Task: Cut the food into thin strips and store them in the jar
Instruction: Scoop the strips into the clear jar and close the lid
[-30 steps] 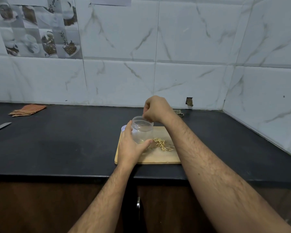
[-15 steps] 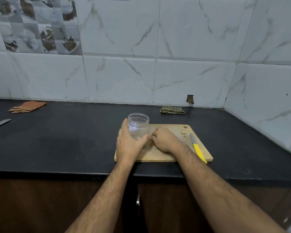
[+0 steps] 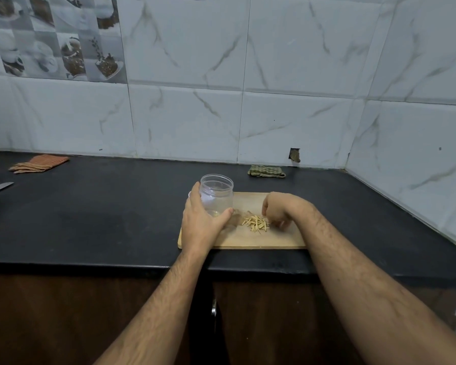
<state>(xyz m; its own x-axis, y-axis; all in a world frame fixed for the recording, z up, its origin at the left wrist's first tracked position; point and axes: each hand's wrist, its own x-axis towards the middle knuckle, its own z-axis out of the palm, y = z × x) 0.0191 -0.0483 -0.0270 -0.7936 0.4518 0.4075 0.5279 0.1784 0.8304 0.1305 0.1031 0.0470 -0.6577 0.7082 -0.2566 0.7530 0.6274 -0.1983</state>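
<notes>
Since half a second ago, his right hand (image 3: pixel 279 210) has drawn back, uncovering the strips (image 3: pixel 256 223) on the board (image 3: pixel 287 239). Its fingers curl loosely just right of them, seemingly holding nothing. His left hand (image 3: pixel 202 222) grips the jar (image 3: pixel 216 197), just left of the pile.

No readable text, labels, brands, numbers or signs anywhere: none on the jar (image 3: pixel 217 197) under the left hand (image 3: pixel 201 224), none on the cutting board (image 3: pixel 261 239), none on the wall tiles (image 3: pixel 295 75).
</notes>
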